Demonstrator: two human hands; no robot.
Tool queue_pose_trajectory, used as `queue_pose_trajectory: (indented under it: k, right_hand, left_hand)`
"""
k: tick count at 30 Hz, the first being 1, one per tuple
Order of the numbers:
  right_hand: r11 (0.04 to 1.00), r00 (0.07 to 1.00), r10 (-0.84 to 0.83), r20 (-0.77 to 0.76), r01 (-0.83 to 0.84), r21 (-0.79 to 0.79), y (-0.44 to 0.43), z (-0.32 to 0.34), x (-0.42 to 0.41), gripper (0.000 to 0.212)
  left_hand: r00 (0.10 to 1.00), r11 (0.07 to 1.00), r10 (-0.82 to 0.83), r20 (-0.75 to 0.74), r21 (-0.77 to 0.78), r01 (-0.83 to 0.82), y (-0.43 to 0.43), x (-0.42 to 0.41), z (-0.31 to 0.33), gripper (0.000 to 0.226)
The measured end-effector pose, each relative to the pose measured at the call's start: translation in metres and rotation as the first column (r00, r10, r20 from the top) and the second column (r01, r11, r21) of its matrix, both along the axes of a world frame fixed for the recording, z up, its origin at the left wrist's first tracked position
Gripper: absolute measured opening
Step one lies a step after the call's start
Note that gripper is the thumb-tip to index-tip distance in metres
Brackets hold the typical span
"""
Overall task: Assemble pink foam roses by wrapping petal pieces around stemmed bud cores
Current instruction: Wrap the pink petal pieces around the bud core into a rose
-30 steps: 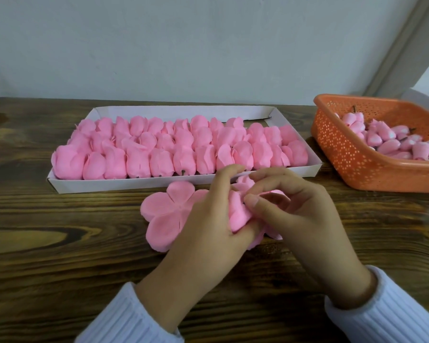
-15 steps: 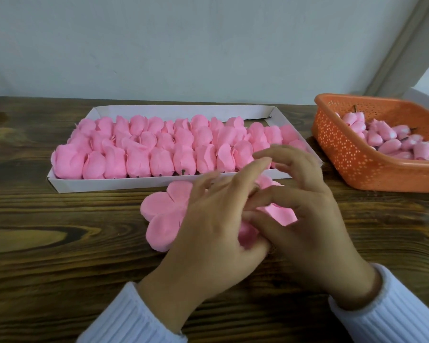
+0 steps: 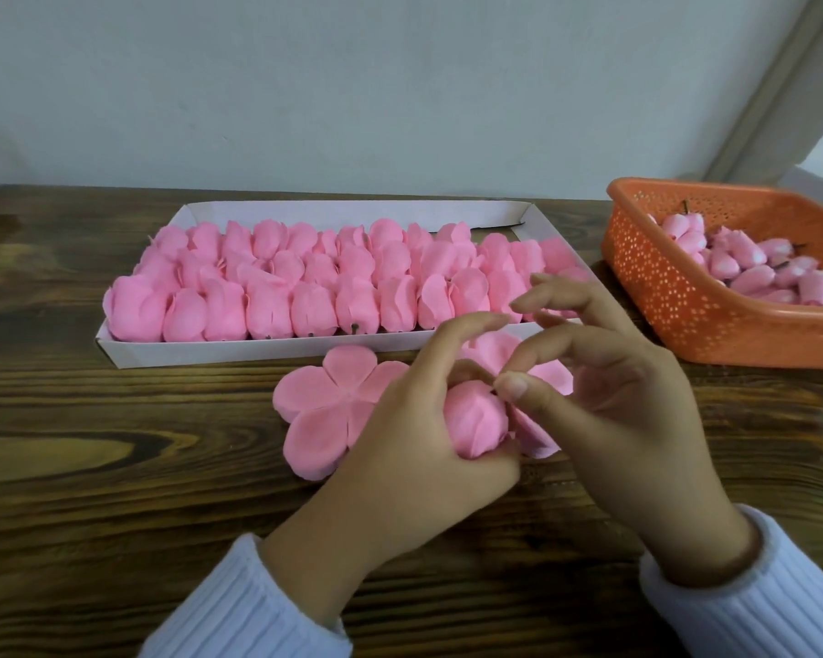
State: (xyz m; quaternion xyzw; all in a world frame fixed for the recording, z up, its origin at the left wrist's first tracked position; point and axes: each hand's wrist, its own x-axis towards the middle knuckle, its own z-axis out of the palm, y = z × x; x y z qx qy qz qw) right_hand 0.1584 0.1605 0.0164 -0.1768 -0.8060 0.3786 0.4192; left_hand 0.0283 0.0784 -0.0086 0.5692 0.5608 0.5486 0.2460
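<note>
Tray (image 3: 257, 350) of roses (image 3: 314, 311) beyond half-hidden petal piece (image 3: 324, 396); orange basket (image 3: 713, 334) rightward.

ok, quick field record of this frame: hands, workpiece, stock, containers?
left hand: grip curled round half-wrapped rose
right hand: thumb and forefinger pinch the rose's top edge; other fingers spread
petal piece: flat on table, partly under left hand
tray: white, behind the hands, packed with finished roses
basket: orange, far right, holds bud cores
</note>
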Motion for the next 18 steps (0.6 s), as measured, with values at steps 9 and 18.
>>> queue_pose_trajectory:
  k: [9, 18]
  right_hand:
    - [0.988, 0.999, 0.014, -0.041, -0.021, -0.155, 0.005, 0.0, 0.0, 0.006]
    - [0.968, 0.909, 0.249, 0.335, -0.249, -0.045, 0.007, -0.002, 0.002, 0.021]
  left_hand:
    - [0.995, 0.995, -0.05, 0.088, -0.086, 0.057, -0.001, -0.001, -0.001, 0.067]
    - [0.989, 0.991, -0.057, -0.139, -0.132, 0.039, 0.001, -0.002, -0.012, 0.096]
